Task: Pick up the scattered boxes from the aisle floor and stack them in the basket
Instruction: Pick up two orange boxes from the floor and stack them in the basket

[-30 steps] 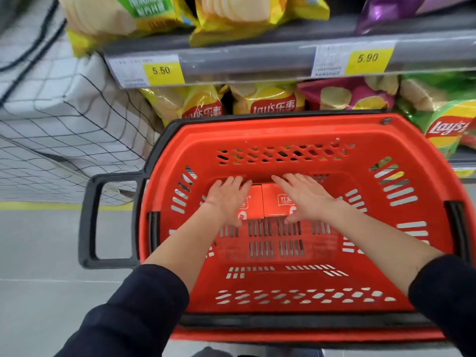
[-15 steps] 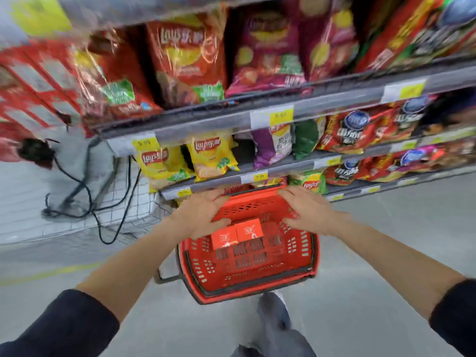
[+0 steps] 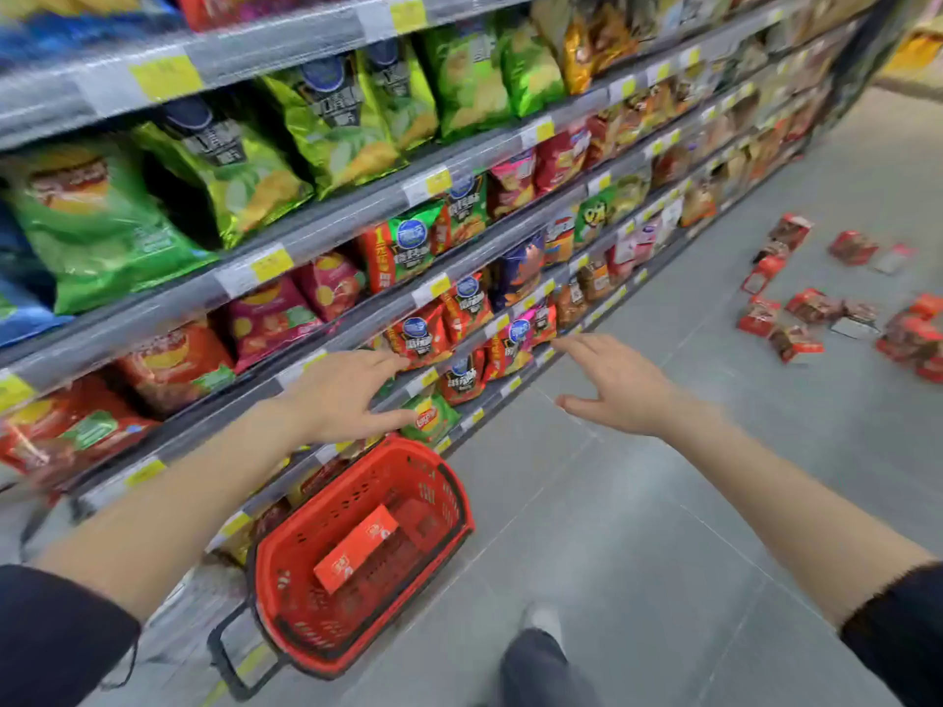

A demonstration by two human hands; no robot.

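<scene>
A red plastic basket stands on the grey floor by the bottom shelf, below my hands. Two red boxes lie side by side flat on its bottom. Several more red boxes lie scattered on the aisle floor at the far right. My left hand hovers above the basket in front of the shelf, fingers spread and empty. My right hand is stretched out toward the right, fingers apart, holding nothing. Both hands are well clear of the scattered boxes.
Long shelves packed with bags of crisps run along the left side of the aisle. The basket's black handle sticks out toward me. My shoe and trouser leg show at the bottom. Grey tiled floor stretches between me and the boxes.
Both hands have let go of the boxes in the basket and lifted out. My view has risen and swung right, so the scattered boxes down the aisle now show.
</scene>
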